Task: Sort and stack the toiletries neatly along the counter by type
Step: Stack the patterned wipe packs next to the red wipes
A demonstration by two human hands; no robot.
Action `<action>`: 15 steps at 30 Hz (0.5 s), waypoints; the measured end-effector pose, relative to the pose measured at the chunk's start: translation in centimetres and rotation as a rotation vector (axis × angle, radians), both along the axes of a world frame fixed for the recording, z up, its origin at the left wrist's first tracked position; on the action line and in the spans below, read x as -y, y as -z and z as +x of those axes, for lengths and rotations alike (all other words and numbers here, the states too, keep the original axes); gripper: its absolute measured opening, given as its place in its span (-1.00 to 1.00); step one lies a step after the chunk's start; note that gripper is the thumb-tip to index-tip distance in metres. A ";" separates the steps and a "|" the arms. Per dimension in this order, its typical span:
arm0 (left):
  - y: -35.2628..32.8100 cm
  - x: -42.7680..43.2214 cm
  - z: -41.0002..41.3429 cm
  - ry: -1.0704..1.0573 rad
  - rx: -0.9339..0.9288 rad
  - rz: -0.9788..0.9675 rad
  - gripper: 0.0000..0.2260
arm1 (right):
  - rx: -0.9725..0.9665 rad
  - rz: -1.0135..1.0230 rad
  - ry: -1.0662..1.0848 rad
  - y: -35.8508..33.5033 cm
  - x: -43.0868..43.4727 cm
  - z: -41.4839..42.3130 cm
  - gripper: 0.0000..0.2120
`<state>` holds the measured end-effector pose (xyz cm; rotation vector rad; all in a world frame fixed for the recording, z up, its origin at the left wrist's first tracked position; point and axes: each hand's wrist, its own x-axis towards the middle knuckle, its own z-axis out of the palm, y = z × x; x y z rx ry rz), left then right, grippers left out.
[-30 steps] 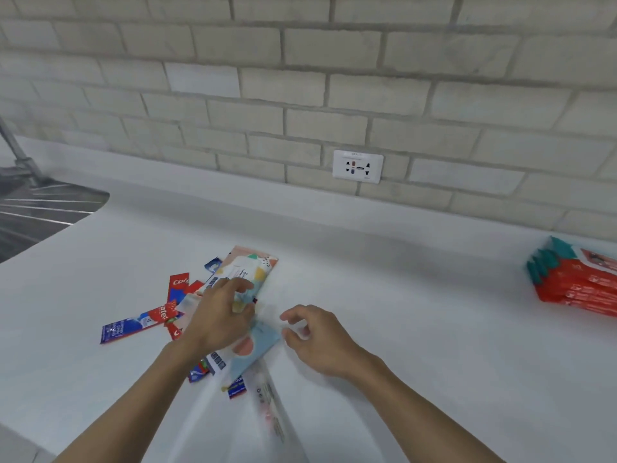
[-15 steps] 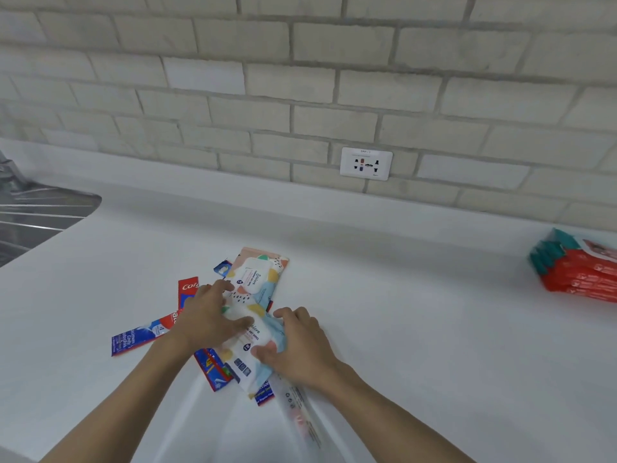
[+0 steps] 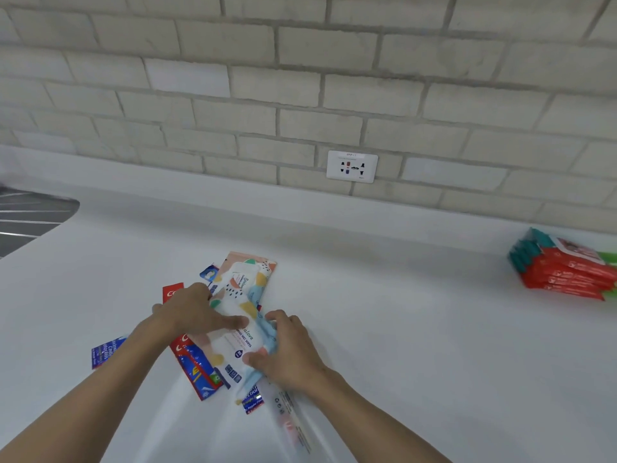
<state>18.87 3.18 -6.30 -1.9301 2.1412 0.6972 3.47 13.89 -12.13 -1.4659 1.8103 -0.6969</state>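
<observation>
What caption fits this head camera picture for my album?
Left hand presses and right hand grips a wet wipes pack atop toothpaste boxes on the counter.

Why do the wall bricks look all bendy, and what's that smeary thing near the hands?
Head view: the wide-angle lens bows the brick wall; the clear packet by the right hand is smeared by blur and glare; the wipes pack looks fairly sharp, its print mostly readable.

light: bright, even, diffuse | shadows: faint, soft-edged on white surface (nearly washed out) | blur: mild softness throughout, clear packet at bottom smeared | edges: brick wall courses bowed by wide lens
</observation>
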 end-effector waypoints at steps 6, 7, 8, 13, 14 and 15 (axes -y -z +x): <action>-1.7 -0.2 -0.9 0.166 -0.190 0.036 -0.27 | 0.212 -0.002 0.049 0.1 -0.4 -0.8 -0.43; -1.7 -0.1 -0.9 0.170 -0.234 0.054 -0.32 | 0.250 -0.002 0.057 0.1 -0.5 -1.0 -0.43; -1.7 0.1 -1.0 0.178 -0.274 0.071 -0.36 | 0.274 -0.006 0.065 0.1 -0.6 -1.3 -0.43; -3.5 0.2 -2.0 0.310 -0.380 0.113 -0.61 | 0.377 0.013 0.100 -0.2 -0.9 -2.6 -0.44; -4.2 0.1 -2.4 0.329 -0.411 0.111 -0.67 | 0.431 0.021 0.111 -0.4 -1.0 -2.9 -0.46; -5.0 -0.1 -2.9 0.351 -0.445 0.106 -0.71 | 0.495 0.024 0.124 -0.6 -1.1 -3.4 -0.47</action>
